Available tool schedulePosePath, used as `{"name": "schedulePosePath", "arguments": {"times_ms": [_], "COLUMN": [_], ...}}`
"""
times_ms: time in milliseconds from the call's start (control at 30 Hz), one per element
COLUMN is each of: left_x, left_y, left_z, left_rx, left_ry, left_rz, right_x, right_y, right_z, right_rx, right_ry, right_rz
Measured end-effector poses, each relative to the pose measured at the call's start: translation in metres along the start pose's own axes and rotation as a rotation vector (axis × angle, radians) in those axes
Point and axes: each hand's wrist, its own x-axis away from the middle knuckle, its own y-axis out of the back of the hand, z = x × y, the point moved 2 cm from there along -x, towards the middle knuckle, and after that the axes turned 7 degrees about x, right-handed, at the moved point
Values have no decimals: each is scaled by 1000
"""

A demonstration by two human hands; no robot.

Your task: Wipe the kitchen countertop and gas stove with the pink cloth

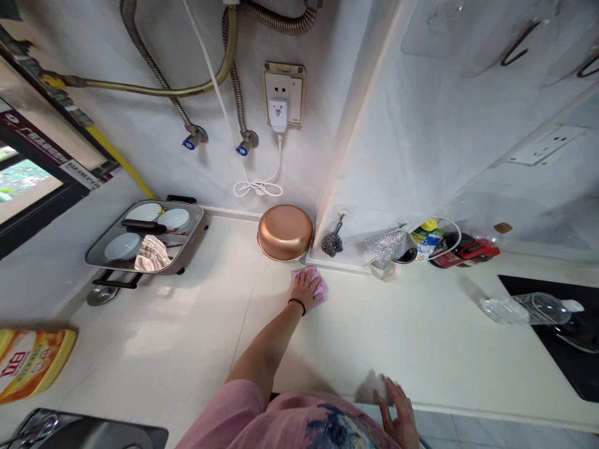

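My left hand (305, 288) presses down on a pink cloth (321, 290) against the white counter, its fingers bent over the cloth. A dark bead bracelet is on that wrist. Just beyond the cloth, a copper-coloured pan (285, 231) lies upside down by the wall corner. At the counter's front edge is my right hand (399, 415), fingers apart and nothing in it; part of it is cut off by the lower frame edge.
An electric pan (191, 240) holding white bowls stands at the back left. A yellow detergent bottle (37, 365) and the sink (93, 430) are at left. On the right are a steel scrubber (332, 244), bottles, and a clear plastic bottle (533, 308) lying partly over a black cooktop (575, 368).
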Motion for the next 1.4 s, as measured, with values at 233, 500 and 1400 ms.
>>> {"name": "schedulePosePath", "arguments": {"times_ms": [233, 500, 1400], "left_x": [38, 149, 170], "left_y": [43, 51, -109], "left_z": [85, 139, -143], "left_rx": [-30, -98, -31], "left_ry": [305, 666, -43], "left_rz": [-73, -203, 0], "right_x": [-2, -13, 14], "right_y": [-9, -15, 33], "right_z": [14, -1, -132], "right_rx": [-26, -68, 4], "right_ry": [106, 172, 255], "right_rz": [64, 97, -16]}}
